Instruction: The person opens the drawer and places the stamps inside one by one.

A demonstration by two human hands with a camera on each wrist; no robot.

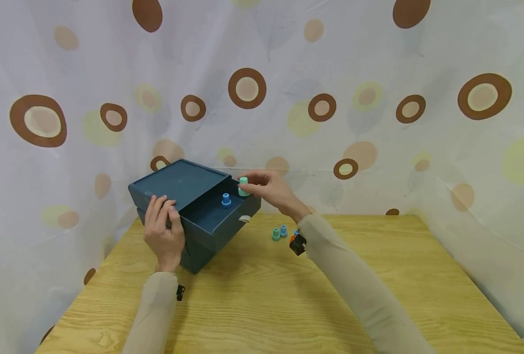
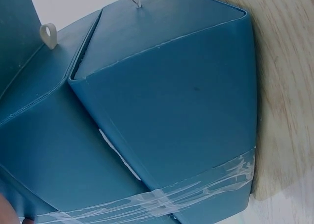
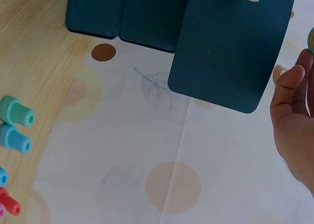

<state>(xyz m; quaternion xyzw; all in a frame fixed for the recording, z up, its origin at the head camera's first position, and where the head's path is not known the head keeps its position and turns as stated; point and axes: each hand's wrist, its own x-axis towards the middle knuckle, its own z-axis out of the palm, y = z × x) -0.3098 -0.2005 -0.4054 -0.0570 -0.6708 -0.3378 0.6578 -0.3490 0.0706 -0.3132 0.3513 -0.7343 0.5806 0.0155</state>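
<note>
My right hand pinches a mint-green peg-shaped piece over the far corner of a pulled-out drawer. A blue peg-shaped piece stands inside that drawer. The dark blue drawer box stands at an angle on the table. My left hand rests against its near side, fingers reaching to the top edge. At the right edge of the right wrist view, the right hand shows beside the open drawer's front. Only a bit of the left hand appears in the left wrist view.
On the wooden table several pieces stand right of the box, including a green one and a light blue one. A red one lies near them. Clear tape wraps the box. A patterned curtain hangs behind.
</note>
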